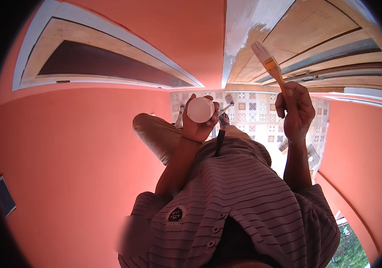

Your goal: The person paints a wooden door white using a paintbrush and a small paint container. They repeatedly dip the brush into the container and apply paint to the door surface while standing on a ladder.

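My left hand is wrapped round a small round container with a pale, whitish top face, in front of my body. Whether that face is paint or a lid I cannot tell. To the right, my right hand grips a flat paintbrush by its handle. Its whitish bristles point up and away from me, toward a bare wooden door. Beside that wood, the frame carries white paint with a ragged edge running onto the brown surface.
Coral-coloured walls stand on both sides. A second door with a pale frame is at the far left. Patterned tiles cover the floor, where a brush-like tool lies. Greenery shows through an opening at lower right.
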Tool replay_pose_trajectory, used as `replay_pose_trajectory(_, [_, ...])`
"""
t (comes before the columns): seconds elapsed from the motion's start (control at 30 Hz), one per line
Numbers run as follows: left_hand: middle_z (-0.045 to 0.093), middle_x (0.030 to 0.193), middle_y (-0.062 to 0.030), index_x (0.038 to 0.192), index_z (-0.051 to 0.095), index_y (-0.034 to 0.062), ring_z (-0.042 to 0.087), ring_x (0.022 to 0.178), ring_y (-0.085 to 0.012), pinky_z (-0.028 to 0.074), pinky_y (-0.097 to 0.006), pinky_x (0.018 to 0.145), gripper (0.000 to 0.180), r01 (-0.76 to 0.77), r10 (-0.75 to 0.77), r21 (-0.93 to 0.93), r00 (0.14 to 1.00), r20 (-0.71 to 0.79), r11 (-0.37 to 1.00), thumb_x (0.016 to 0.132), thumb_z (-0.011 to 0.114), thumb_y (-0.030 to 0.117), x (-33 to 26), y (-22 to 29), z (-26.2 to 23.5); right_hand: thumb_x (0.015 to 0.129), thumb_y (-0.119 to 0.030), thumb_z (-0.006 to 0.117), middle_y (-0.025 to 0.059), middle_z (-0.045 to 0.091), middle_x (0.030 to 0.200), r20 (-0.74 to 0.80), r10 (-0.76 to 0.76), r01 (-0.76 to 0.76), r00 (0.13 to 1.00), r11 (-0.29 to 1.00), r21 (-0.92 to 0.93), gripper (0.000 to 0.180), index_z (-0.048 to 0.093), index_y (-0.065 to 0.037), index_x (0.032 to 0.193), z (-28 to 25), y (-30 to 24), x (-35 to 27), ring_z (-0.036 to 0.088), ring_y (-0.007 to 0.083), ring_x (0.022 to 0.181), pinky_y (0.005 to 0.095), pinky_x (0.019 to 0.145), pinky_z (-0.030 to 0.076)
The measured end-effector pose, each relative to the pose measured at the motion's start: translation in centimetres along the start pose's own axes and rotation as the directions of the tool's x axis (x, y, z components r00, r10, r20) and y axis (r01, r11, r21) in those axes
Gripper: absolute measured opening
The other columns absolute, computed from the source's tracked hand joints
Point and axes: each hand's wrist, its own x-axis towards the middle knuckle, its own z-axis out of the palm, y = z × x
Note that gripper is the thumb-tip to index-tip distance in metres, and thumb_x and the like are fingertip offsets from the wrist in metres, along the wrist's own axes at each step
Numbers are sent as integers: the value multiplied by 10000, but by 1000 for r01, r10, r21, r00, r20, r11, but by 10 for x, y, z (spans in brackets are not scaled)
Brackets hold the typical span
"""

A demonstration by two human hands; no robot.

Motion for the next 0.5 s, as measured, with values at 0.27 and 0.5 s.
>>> replay_pose_trajectory(0.27, [652,1040,-237,1241,628,-15,654,746,-276,518,-297,562,606,46,-49,71,998,44,996,1104,428,540,24,-9,7,1042,-65,654,94,662,869,220,167,-182,961,982,50,315,620,90,1314,2,-22,-14,597,96,656,272,567,547])
replay_pose_trajectory(0.5, [672,1015,-223,1202,638,9,688,727,-272,520,-286,530,578,40,-37,101,999,-37,994,1094,445,543,26,-15,11,1109,-285,576,98,666,893,48,-200,205,979,968,-142,469,596,109,1364,7,-18,-8,550,92,687,241,596,434])
